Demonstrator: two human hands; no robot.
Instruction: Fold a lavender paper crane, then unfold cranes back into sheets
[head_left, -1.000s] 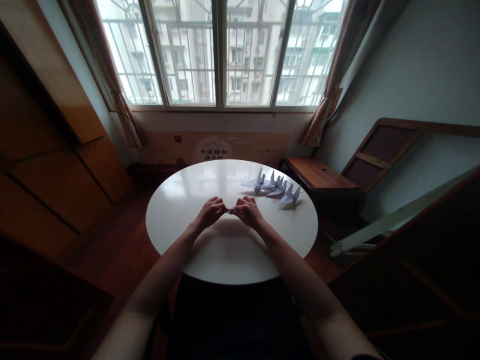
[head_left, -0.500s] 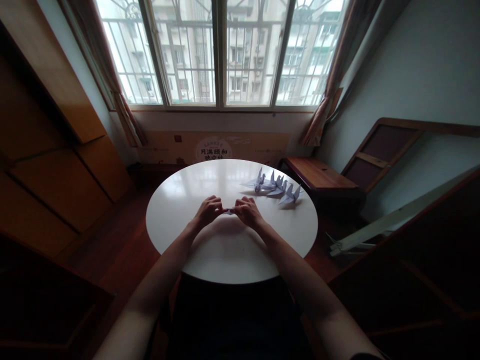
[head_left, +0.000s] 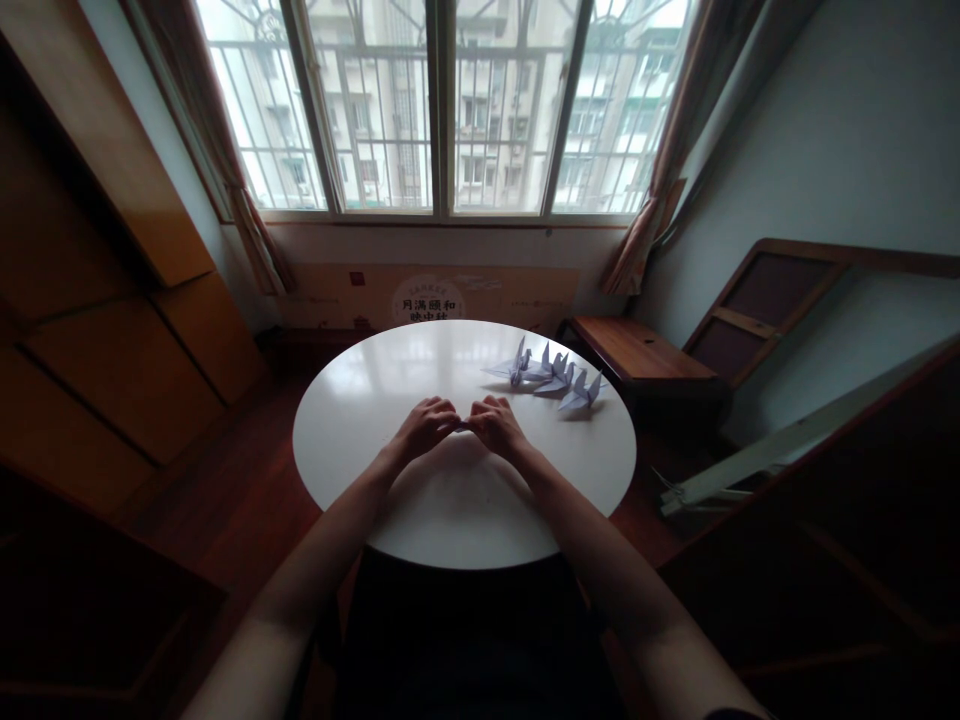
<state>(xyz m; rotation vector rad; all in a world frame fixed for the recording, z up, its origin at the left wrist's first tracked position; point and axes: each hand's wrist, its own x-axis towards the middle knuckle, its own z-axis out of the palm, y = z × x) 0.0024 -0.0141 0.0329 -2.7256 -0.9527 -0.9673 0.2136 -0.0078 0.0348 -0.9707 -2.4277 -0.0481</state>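
Observation:
Between my two hands is a small piece of folded purple paper (head_left: 461,427), mostly covered by the fingers. My left hand (head_left: 429,422) pinches it from the left side, its fingers curled. From the right, my right hand (head_left: 492,421) pinches the same paper, knuckles up. Both hands are close together just above the middle of the white oval table (head_left: 465,520). Several pale purple origami cranes (head_left: 556,376) stand in a slanting group on the table, beyond my right hand and to its right.
A low wooden bench (head_left: 641,348) stands behind the table on the right. A printed cardboard panel (head_left: 322,285) leans under the window. Wooden cabinets (head_left: 90,370) line the left side, and a pale board (head_left: 750,460) slants at the right.
My left hand has moved slightly right, closer to my right hand, and less of the folded paper shows between them. The cranes have not moved.

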